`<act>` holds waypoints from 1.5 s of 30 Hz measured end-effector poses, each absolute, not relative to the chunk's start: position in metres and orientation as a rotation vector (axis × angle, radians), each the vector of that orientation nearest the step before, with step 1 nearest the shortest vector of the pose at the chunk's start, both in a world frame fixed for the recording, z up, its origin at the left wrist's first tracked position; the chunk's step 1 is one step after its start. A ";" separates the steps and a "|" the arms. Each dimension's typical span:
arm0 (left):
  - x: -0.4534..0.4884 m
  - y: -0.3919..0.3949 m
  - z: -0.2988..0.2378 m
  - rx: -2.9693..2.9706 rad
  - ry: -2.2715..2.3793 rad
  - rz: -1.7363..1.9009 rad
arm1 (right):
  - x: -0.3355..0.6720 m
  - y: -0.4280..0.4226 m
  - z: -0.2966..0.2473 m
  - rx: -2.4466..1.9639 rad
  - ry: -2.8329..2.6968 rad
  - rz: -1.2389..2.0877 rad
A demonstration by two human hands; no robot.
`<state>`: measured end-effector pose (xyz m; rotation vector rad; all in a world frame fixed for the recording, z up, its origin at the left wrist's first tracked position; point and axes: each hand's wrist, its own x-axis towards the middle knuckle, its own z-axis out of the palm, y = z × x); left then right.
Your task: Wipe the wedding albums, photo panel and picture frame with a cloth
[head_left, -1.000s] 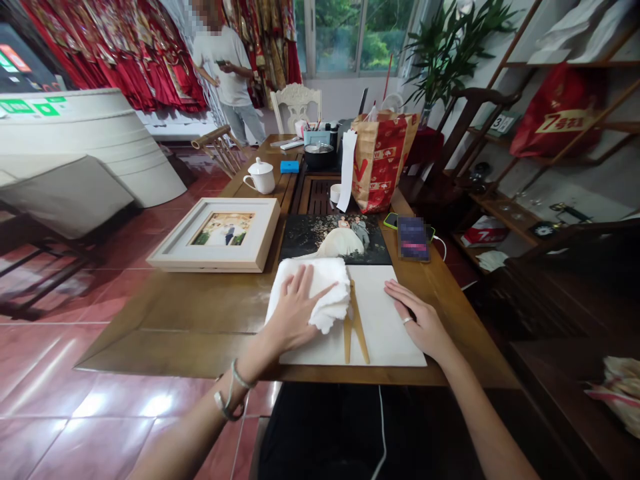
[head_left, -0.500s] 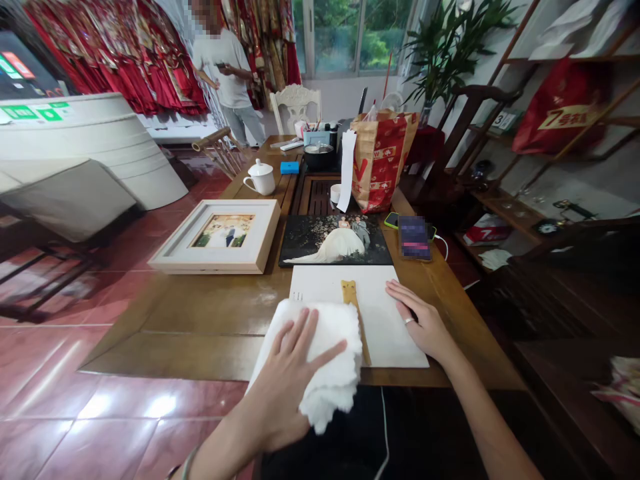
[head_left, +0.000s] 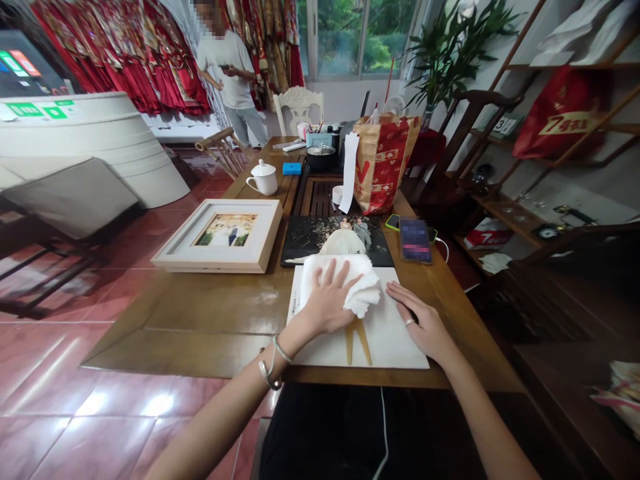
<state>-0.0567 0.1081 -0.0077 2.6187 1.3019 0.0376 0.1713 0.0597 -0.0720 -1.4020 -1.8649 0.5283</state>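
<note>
My left hand (head_left: 327, 300) is pressed on a folded white cloth (head_left: 367, 288), palm down with the fingers spread over it. The cloth lies on the upper part of a white flat panel (head_left: 395, 327) near the table's front edge, and its far edge overlaps a dark wedding photo panel (head_left: 305, 233). Two narrow tan strips (head_left: 363, 343) show on the white panel below the cloth; their upper part is hidden. My right hand (head_left: 417, 320) rests with extended fingers on the right edge of the white panel and holds nothing.
On the wooden table (head_left: 200, 313) are a framed wedding photo (head_left: 220, 233), a lidded white cup (head_left: 263, 179), a blue box (head_left: 291, 168), a paper bag (head_left: 385, 163) and a phone (head_left: 416, 240). A person (head_left: 230, 70) stands beyond, by red garments.
My left hand has slid the cloth forward and slightly right, uncovering the panel's lower part and the lower ends of the tan strips. My right hand has stayed in place.
</note>
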 end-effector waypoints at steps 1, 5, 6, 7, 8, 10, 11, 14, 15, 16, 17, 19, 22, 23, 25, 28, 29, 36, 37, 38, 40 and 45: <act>-0.054 0.108 -0.008 2.615 1.286 0.034 | 0.172 0.060 -0.072 -1.403 -1.867 0.524; -0.046 0.090 -0.007 2.586 1.224 0.079 | 0.174 0.060 -0.075 -1.389 -1.864 0.503; -0.045 0.082 -0.006 2.574 1.207 0.092 | 0.174 0.060 -0.075 -1.381 -1.866 0.497; -0.045 0.073 -0.006 2.559 1.189 0.103 | 0.175 0.061 -0.075 -1.373 -1.870 0.492; -0.047 0.063 -0.005 2.544 1.171 0.114 | 0.175 0.061 -0.075 -1.369 -1.873 0.485; -0.052 0.040 -0.005 2.518 1.126 0.134 | 0.174 0.060 -0.074 -1.375 -1.881 0.477; -0.056 0.028 -0.005 2.505 1.099 0.136 | 0.173 0.060 -0.073 -1.381 -1.885 0.476; -0.069 -0.003 -0.007 2.474 0.996 0.072 | 0.172 0.060 -0.071 -1.390 -1.892 0.488; -0.073 -0.010 -0.007 2.465 0.965 0.035 | 0.171 0.060 -0.071 -1.390 -1.886 0.490; -0.076 -0.015 -0.006 2.455 0.945 0.004 | 0.171 0.060 -0.071 -1.390 -1.880 0.489; -0.079 -0.017 -0.005 2.447 0.940 -0.011 | 0.171 0.060 -0.071 -1.391 -1.876 0.491; -0.081 -0.014 -0.001 2.445 0.972 0.011 | 0.172 0.060 -0.072 -1.389 -1.871 0.497; -0.080 0.012 0.005 2.469 1.091 0.080 | 0.172 0.061 -0.073 -1.385 -1.865 0.505; -0.078 0.024 0.006 2.478 1.140 0.083 | 0.172 0.061 -0.073 -1.385 -1.862 0.508; -0.075 0.051 0.006 2.483 1.247 0.067 | 0.171 0.061 -0.072 -1.387 -1.854 0.516; -0.074 0.085 0.003 2.468 1.404 0.053 | 0.170 0.061 -0.071 -1.392 -1.853 0.522; -0.074 0.091 0.002 2.463 1.443 0.054 | 0.170 0.061 -0.070 -1.392 -1.851 0.521; -0.078 0.066 -0.004 2.503 1.451 0.063 | 0.169 0.059 -0.069 -1.374 -1.837 0.535; -0.079 0.057 -0.005 2.508 1.431 0.062 | 0.169 0.059 -0.069 -1.370 -1.834 0.537; -0.081 0.047 -0.005 2.514 1.408 0.063 | 0.170 0.059 -0.069 -1.368 -1.831 0.536; -0.085 0.027 -0.007 2.527 1.352 0.074 | 0.169 0.059 -0.070 -1.369 -1.828 0.535; -0.096 0.002 -0.004 2.536 1.217 0.070 | 0.170 0.060 -0.072 -1.364 -1.824 0.534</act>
